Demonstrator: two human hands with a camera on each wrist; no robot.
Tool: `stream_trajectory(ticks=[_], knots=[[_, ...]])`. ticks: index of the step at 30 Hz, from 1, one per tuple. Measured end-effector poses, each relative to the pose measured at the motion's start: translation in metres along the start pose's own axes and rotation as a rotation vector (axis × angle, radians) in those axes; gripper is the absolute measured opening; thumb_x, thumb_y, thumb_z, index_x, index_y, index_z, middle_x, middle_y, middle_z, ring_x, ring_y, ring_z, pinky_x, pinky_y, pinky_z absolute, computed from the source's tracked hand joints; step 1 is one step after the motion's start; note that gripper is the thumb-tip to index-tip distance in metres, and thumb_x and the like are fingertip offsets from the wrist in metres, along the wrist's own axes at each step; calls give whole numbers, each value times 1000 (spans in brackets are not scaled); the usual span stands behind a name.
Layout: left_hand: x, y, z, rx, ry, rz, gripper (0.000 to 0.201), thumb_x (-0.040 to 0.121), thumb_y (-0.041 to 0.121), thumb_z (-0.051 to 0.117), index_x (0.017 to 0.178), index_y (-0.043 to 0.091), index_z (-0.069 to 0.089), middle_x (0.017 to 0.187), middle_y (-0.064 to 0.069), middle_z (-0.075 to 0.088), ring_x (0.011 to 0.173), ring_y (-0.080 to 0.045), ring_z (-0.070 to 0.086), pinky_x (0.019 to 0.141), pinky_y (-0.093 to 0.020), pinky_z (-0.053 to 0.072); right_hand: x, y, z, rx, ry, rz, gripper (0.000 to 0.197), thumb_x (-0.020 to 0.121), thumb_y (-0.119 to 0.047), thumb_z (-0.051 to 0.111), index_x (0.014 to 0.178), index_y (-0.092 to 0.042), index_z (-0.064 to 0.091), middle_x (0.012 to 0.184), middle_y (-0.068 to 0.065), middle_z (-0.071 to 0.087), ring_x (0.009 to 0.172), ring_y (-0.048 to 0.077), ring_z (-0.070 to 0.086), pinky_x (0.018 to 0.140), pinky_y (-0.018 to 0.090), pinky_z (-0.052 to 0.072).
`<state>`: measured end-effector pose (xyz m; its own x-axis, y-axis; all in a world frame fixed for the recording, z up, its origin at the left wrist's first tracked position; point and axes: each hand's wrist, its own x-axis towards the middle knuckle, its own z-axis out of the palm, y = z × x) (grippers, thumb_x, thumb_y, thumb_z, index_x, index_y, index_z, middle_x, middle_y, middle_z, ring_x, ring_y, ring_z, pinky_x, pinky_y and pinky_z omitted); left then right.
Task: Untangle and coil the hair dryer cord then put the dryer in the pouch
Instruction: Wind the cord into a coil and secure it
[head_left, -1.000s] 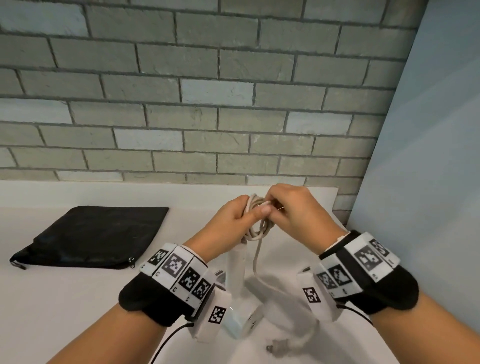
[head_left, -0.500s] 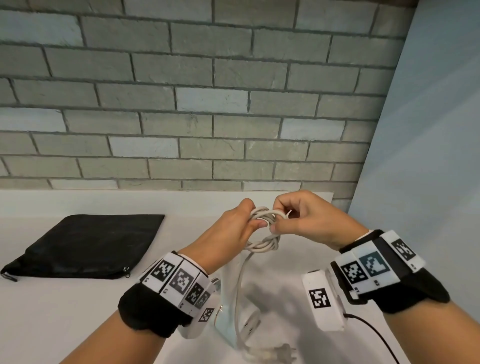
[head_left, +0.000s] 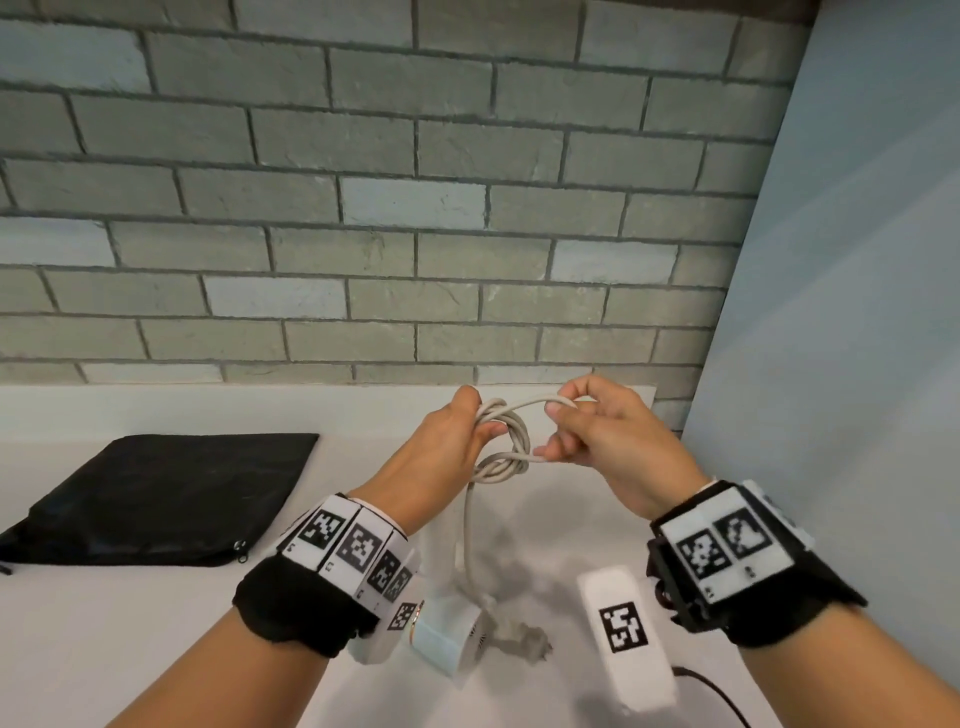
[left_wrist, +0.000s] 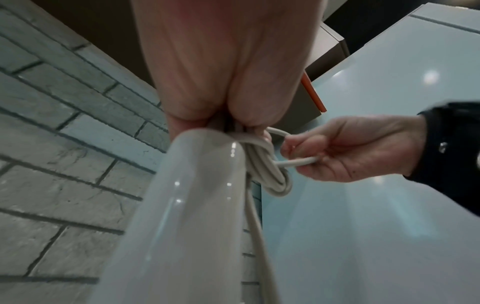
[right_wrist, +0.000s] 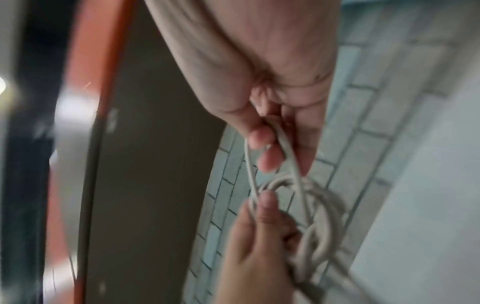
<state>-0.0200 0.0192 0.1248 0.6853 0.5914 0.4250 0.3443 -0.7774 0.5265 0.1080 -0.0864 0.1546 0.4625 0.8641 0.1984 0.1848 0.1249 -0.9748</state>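
Note:
My left hand (head_left: 478, 415) grips the tangled beige cord (head_left: 506, 447) together with the top of the white hair dryer's handle (left_wrist: 194, 205). The dryer's body (head_left: 447, 634) hangs below my left wrist, over the counter. My right hand (head_left: 563, 410) pinches a loop of the cord drawn out from the knot to the right; in the right wrist view the cord's loop (right_wrist: 285, 148) runs between thumb and fingers. One strand drops to the plug (head_left: 524, 636) near the dryer's body. The black zip pouch (head_left: 156, 493) lies flat at the left.
The white counter (head_left: 130, 649) runs back to a grey brick wall (head_left: 363, 234). A pale blue panel (head_left: 857, 312) stands close on the right. A thin black cable (head_left: 717, 696) trails from my right wrist unit.
My hands have drawn apart: the right has pulled a cord loop out to the right while the left keeps hold of the bundle. The plug has swung under the dryer.

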Motion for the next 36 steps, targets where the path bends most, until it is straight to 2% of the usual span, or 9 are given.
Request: stream_trajectory(ticks=[3, 7, 10, 13, 17, 24, 29, 33, 36], knots=[[0, -3, -2, -7, 5, -11, 20, 95, 31, 40, 88, 14, 34, 70, 6, 47, 70, -19, 46, 55, -27, 24, 1, -8, -9, -239, -5, -127, 19, 80, 2, 57, 84, -16, 51, 37, -9, 38, 33, 7, 35, 49, 27, 40], [0, -6, -5, 12, 0, -25, 19, 95, 32, 38, 88, 15, 33, 68, 8, 46, 63, -10, 46, 50, -21, 31, 5, -6, -22, -926, 266, -452, 20, 77, -6, 60, 93, -17, 57, 53, -1, 48, 50, 15, 45, 52, 30, 40], [2, -10, -8, 26, 8, -35, 18, 96, 31, 38, 89, 15, 33, 67, 11, 44, 60, -3, 44, 49, -15, 31, 7, -4, -27, -384, 359, -337, 10, 84, -16, 61, 78, -15, 53, 51, 3, 50, 48, 16, 52, 59, 33, 46], [2, -13, -12, 34, 26, -49, 19, 96, 30, 38, 87, 14, 32, 64, 9, 43, 57, -4, 42, 47, -14, 35, 8, -15, -25, 143, 121, -1, 15, 92, -21, 49, 79, -16, 50, 41, -5, 42, 36, 9, 48, 66, 34, 52], [2, -15, -14, 34, 39, -68, 20, 96, 29, 37, 87, 12, 33, 64, 8, 43, 57, -4, 42, 46, -16, 35, 3, -33, -27, -54, 101, -213, 14, 85, -9, 58, 73, -16, 55, 34, -11, 37, 32, 2, 27, 38, 17, 27], [3, -19, -9, 42, 41, -20, 19, 96, 28, 36, 84, 14, 33, 73, 10, 46, 64, -2, 45, 52, -15, 29, -13, -71, -19, 146, -221, -480, 20, 83, -1, 51, 97, -15, 53, 71, -4, 68, 51, 9, 37, 45, 15, 33], [3, -19, -6, 76, 64, -13, 19, 96, 27, 36, 83, 15, 31, 81, 1, 48, 69, -15, 46, 60, -23, 31, -19, -73, -4, 95, -250, -610, 30, 89, 0, 44, 112, -19, 47, 91, 3, 67, 43, 10, 43, 44, 16, 37], [0, -18, -7, 42, 80, -5, 19, 96, 28, 35, 83, 15, 30, 73, 10, 41, 65, -5, 43, 52, -16, 31, -23, -67, 8, 231, -478, -605, 41, 84, 0, 43, 120, -18, 39, 130, 10, 49, 91, 15, 63, 74, 26, 53], [-3, -14, -8, -42, 88, -9, 20, 96, 29, 34, 86, 12, 33, 78, 5, 48, 69, -12, 50, 61, -28, 45, -21, -67, 12, 267, -528, -591, 39, 83, 2, 41, 117, -19, 38, 141, 5, 36, 108, 17, 59, 87, 33, 53]])
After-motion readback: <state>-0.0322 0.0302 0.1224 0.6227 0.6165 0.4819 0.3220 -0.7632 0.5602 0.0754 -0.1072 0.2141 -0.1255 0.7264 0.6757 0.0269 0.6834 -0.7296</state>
